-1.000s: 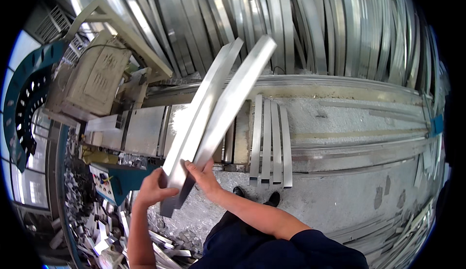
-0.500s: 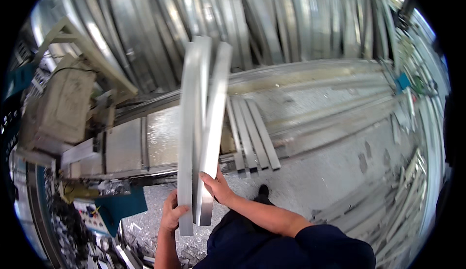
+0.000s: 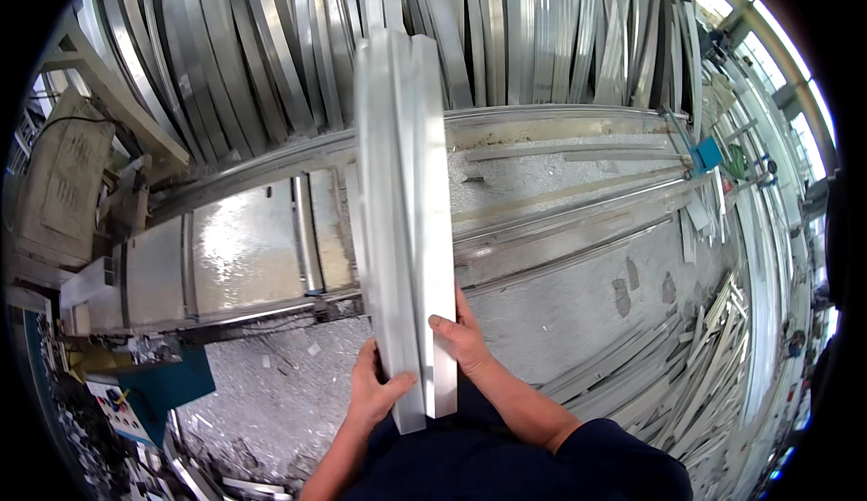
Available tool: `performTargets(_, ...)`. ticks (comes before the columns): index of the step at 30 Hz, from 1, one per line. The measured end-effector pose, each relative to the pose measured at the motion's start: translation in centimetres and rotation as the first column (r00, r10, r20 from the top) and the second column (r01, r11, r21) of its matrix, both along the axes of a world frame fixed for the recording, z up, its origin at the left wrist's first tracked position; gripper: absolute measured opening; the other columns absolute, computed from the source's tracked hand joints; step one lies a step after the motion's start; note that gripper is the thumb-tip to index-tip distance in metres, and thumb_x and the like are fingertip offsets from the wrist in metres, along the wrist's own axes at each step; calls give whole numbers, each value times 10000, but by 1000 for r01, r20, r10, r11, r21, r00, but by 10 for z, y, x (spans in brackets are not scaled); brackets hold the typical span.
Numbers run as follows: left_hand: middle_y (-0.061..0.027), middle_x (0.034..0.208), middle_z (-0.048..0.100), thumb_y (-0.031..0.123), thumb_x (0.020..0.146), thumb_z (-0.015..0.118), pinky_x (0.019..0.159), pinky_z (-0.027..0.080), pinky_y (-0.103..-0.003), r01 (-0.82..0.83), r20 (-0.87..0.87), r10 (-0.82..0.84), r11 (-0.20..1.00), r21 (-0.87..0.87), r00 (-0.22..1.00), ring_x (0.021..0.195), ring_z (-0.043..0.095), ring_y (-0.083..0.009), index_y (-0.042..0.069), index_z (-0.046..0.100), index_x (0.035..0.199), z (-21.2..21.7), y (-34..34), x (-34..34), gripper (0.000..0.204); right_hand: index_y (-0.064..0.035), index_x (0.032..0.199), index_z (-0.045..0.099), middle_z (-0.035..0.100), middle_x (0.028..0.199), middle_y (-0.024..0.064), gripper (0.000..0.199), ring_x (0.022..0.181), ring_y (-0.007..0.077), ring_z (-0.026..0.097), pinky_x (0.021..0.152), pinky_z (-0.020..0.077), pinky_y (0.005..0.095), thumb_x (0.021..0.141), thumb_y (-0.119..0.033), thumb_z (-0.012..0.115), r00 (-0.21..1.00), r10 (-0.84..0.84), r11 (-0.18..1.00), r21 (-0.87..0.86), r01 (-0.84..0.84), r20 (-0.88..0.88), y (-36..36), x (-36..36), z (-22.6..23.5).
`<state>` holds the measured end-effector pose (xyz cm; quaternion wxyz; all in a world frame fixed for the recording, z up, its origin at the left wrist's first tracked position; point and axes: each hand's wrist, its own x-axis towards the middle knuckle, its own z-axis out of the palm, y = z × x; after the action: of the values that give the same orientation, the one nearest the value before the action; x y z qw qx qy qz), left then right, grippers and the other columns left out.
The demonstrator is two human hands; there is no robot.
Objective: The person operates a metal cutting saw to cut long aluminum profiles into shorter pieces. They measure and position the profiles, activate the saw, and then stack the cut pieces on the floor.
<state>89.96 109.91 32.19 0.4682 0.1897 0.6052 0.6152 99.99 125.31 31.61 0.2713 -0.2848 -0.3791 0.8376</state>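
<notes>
Several long silver metal profiles [image 3: 390,221] stand out in front of me as a bundle, side by side and pointing away over the machine bed. My left hand [image 3: 375,391] is closed round the near end of the left profiles, thumb on top. On the other side, my right hand [image 3: 462,337] grips the bright right-hand profile [image 3: 436,230], its thumb on the upper face and its fingers mostly hidden behind. The profiles touch along much of their length, with a narrow gap at the near end. Their far ends are slightly uneven and blurred.
Behind the bundle runs a long metal bed with shiny plates [image 3: 239,252]. Tall metal lengths [image 3: 506,31] lean along the back. A teal box with a control panel [image 3: 122,411] is at lower left. Loose strips [image 3: 695,356] lie piled at right; scraps litter the floor.
The profiles have come closer together in my hands, narrowing the gap between them. Bundle and hands have shifted right in the view. The strips that lay on the bed are now mostly out of sight.
</notes>
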Motion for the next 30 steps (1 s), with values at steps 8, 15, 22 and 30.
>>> performTargets(8,-132,1037,622,140,732,751,812,510,-325,-49,219,88,983,-178,972,923,620,-192,-69,493,1171,-75,127,115,550,-28,1512,258,454,1402,107,827,1270,201,431,1069,330,330,813,-124,689,983,118,987,92,-132,140,137,92,-58)
performTargets(15,-173,1113,608,187,714,789,890,500,-345,15,-153,-119,833,-553,981,1019,608,-241,-97,460,1249,-140,147,164,689,-20,1492,299,474,1387,99,839,1273,209,441,1076,331,337,782,-144,730,927,212,970,52,-239,311,156,152,-157)
performTargets(22,-228,1176,568,326,631,873,930,483,-356,36,-40,-65,866,-499,997,1081,588,-280,-130,373,1291,-178,154,171,945,-38,1514,264,417,1450,90,879,1307,216,414,1086,329,355,782,-101,746,921,252,968,-76,-240,298,149,181,-178)
performTargets(30,-265,1239,497,264,693,870,989,465,-427,89,194,30,811,-578,980,1146,546,-314,-87,238,1331,-152,153,150,964,-52,1532,218,391,1475,105,914,1343,237,374,1107,296,356,762,-95,709,897,340,940,-136,-313,281,175,174,-180)
